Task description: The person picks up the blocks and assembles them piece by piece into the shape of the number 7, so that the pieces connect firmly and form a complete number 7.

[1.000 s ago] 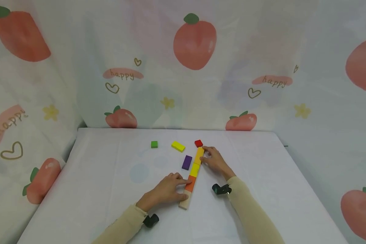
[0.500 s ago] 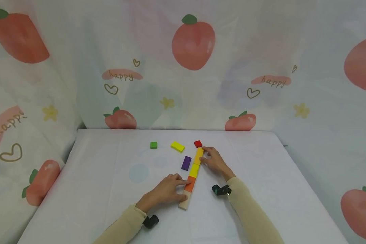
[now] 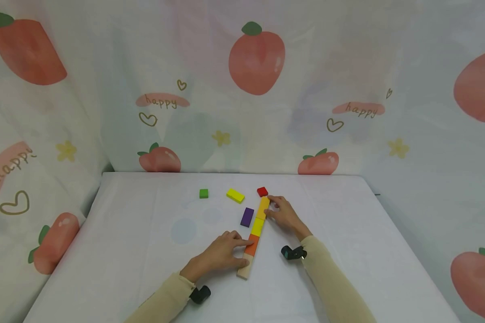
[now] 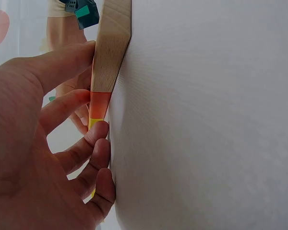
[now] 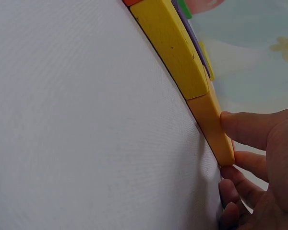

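Observation:
Four-sided wooden blocks lie end to end in a slanting row: plain wood point(image 3: 244, 270), orange point(image 3: 252, 246), yellow point(image 3: 257, 227) and amber point(image 3: 263, 207) at the far end. My left hand point(image 3: 219, 252) reaches in from the left, its thumb touching the plain block and its index finger the orange one. In the left wrist view its other fingers bend loosely beside the row. At the far end, my right hand point(image 3: 286, 215) touches the amber block with thumb and index fingertip, seen closer in the right wrist view. Neither hand wraps round a block.
A red block point(image 3: 262, 192) lies just beyond the row's far end. Left of the row are a purple block point(image 3: 247, 217), another yellow block point(image 3: 235, 195) and a small green block point(image 3: 204, 193). A white cloth covers the table point(image 3: 113, 242); a fruit-printed curtain point(image 3: 242, 121) stands behind.

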Demonstrator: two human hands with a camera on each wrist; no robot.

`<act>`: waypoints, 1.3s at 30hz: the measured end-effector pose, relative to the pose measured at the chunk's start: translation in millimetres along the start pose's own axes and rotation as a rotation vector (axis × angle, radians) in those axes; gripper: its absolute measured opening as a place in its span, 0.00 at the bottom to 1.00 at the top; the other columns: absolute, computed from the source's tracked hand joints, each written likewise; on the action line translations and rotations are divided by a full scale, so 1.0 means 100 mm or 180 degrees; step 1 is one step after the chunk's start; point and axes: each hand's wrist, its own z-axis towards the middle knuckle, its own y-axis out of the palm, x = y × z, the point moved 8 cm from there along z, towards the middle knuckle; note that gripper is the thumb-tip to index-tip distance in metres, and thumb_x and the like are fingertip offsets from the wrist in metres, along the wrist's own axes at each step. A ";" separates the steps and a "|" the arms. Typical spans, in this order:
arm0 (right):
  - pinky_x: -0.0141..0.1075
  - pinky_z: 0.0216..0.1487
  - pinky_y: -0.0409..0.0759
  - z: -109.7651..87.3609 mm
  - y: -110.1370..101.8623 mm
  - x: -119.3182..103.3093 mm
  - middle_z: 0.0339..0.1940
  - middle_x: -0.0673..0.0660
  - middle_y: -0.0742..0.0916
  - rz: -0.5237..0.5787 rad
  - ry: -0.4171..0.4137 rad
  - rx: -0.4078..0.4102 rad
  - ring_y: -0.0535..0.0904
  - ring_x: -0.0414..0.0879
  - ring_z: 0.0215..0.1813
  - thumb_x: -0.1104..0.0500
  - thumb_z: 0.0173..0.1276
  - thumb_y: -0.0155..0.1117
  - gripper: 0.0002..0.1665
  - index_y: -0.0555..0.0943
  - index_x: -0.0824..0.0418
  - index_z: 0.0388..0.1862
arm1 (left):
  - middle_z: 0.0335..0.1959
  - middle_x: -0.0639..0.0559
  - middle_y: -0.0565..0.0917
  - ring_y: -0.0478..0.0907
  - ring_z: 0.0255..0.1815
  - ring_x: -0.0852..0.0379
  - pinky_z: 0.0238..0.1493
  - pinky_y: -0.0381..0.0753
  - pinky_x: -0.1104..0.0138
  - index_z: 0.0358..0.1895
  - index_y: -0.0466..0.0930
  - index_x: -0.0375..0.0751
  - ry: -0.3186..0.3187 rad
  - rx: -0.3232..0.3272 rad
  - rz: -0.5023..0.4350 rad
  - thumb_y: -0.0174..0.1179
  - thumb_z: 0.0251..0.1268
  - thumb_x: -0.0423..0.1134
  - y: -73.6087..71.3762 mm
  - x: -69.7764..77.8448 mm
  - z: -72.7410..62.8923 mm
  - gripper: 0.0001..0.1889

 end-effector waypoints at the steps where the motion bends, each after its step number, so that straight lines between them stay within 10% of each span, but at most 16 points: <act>1: 0.55 0.70 0.68 0.00 0.00 0.00 0.72 0.61 0.69 0.0008 -0.0002 0.0002 0.68 0.57 0.66 0.50 0.70 0.62 0.36 0.65 0.54 0.75 | 0.53 0.58 0.76 0.68 0.52 0.59 0.54 0.75 0.63 0.66 0.74 0.68 -0.0004 -0.0002 -0.0002 0.67 0.58 0.58 0.00 0.00 0.00 0.29; 39: 0.49 0.65 0.75 0.24 -0.36 -0.01 0.68 0.58 0.75 0.0212 0.0029 0.0221 0.72 0.56 0.64 0.51 0.75 0.57 0.28 0.68 0.50 0.72 | 0.51 0.57 0.76 0.69 0.50 0.59 0.52 0.75 0.63 0.66 0.74 0.68 0.0000 0.0093 0.0004 0.68 0.57 0.57 -0.01 0.03 -0.04 0.30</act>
